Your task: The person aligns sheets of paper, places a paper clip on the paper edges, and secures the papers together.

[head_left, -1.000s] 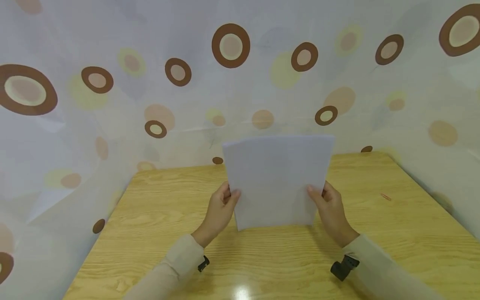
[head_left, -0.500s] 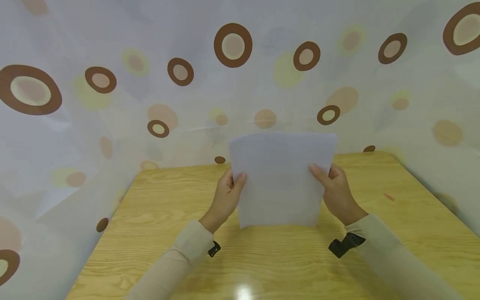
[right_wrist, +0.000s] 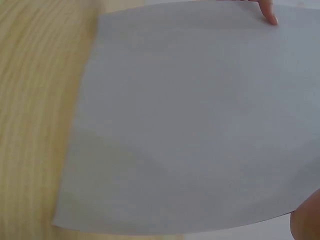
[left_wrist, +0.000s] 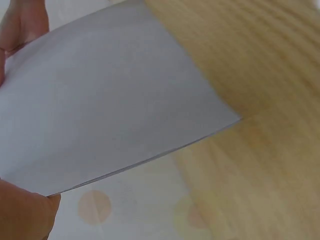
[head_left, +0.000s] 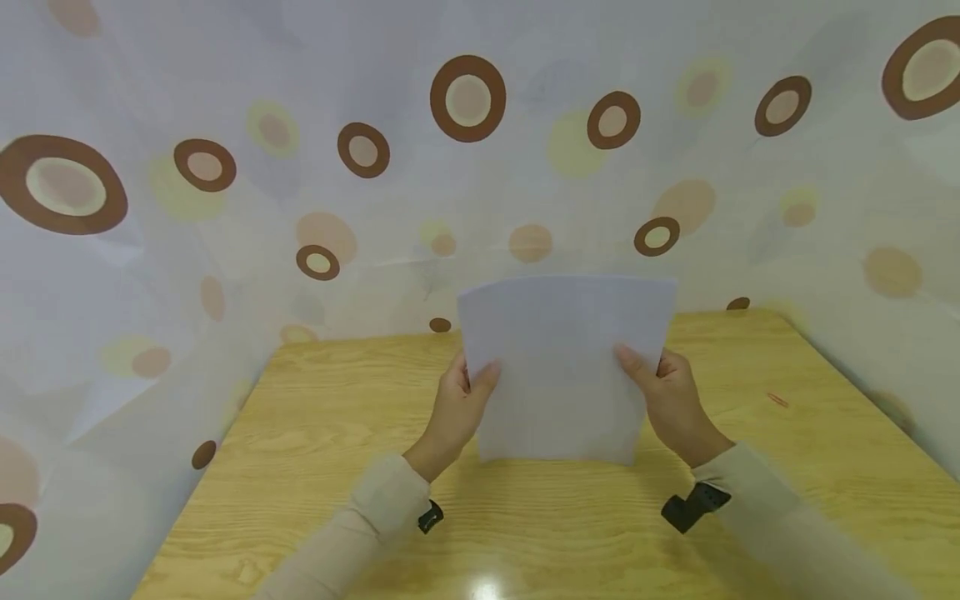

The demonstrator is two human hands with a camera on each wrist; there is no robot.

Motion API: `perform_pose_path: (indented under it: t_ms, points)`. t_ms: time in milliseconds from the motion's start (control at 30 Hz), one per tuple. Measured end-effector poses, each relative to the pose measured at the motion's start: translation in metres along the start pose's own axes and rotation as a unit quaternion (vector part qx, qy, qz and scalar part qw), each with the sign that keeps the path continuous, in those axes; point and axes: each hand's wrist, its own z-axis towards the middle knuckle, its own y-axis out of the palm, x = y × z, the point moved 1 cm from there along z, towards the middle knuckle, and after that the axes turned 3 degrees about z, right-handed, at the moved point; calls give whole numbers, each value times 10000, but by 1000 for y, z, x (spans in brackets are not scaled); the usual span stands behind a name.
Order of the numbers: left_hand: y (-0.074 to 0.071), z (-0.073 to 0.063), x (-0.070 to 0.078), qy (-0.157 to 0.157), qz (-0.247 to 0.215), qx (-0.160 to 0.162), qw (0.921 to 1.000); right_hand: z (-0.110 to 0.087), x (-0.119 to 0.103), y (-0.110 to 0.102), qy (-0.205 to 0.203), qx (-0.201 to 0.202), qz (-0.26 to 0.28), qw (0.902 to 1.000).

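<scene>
A small stack of white paper (head_left: 562, 400) stands upright over the table, its top edge bowed slightly. My left hand (head_left: 456, 408) grips the left side, thumb flat on the near face and fingers behind. On the opposite side my right hand (head_left: 675, 404) pinches the paper the same way, its thumb a little higher. In the left wrist view the paper (left_wrist: 115, 95) shows thin layered edges along one side. The right wrist view has the blank face of the paper (right_wrist: 190, 115) filling most of it, with the left thumb at the top.
The wooden table (head_left: 337, 417) spreads beneath the hands. A small red paper clip (head_left: 777, 400) lies on its right side. A white sheet with brown and yellow circles (head_left: 525, 183) hangs behind and along both sides. Black straps (head_left: 696, 506) circle the wrists.
Both hands have shifted slightly right and a little up the paper's sides, still gripping it. The paper's top edge wavered up, then came back down. The view has shifted a little.
</scene>
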Motion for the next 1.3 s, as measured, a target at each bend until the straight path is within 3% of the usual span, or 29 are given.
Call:
perform_pose_path:
  t_ms: [67,133,267,467,567,733,1000,1133,1300]
  points:
    - [2,-3,-12,-444,72,-50,9990,-4,12,-3,282,-43,-328,9991]
    - [3,-5,-19,-597,227,-83,9979,-7,21,-4,428,-72,-609,9972]
    - [4,-6,-20,-465,387,-51,9982,-7,24,-3,333,-25,-890,9955]
    - [3,-4,-10,-259,284,-42,9993,-4,15,-2,77,-117,-693,9975]
    - [3,-5,-16,-365,229,-44,9991,-5,21,-3,372,-108,-735,9965]
    - [4,-8,-31,-799,40,-117,9967,-10,35,-3,1184,-69,-1086,9870]
    - [-4,-8,-37,-880,257,-641,9937,-12,35,-6,1119,-259,-1144,9868]
    - [-13,-2,-27,-765,420,-965,9915,-12,34,-9,1057,-415,-1061,9879]
    - [-20,15,7,-470,435,-1056,9923,-11,36,-9,1053,-480,-1023,9880]
